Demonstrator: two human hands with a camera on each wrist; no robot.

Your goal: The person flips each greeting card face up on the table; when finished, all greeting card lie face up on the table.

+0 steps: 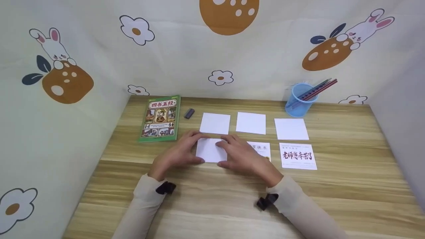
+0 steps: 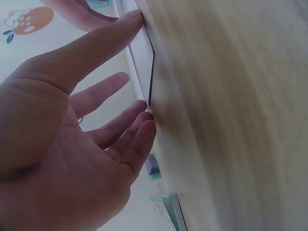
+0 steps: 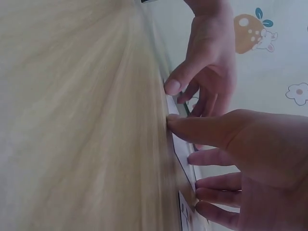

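A blank white card (image 1: 210, 150) lies flat on the wooden table (image 1: 212, 199), and both hands rest on it. My left hand (image 1: 186, 149) touches its left side, fingers straight along the far corner, thumb at the near edge. My right hand (image 1: 234, 151) covers its right side the same way. In the left wrist view the left hand (image 2: 96, 125) has its thumb tip and fingertips against the card (image 2: 143, 57). The right wrist view shows the right hand (image 3: 231, 149) with its thumb pressed to the card's edge (image 3: 179, 149), the left hand (image 3: 207, 53) beyond.
Three blank white cards (image 1: 251, 122) lie in a row behind the hands. Two printed cards (image 1: 297, 156) lie to the right, one partly under my right hand. A green book (image 1: 160, 118) and grey eraser (image 1: 189, 113) sit left; a blue pencil cup (image 1: 299, 100) stands back right.
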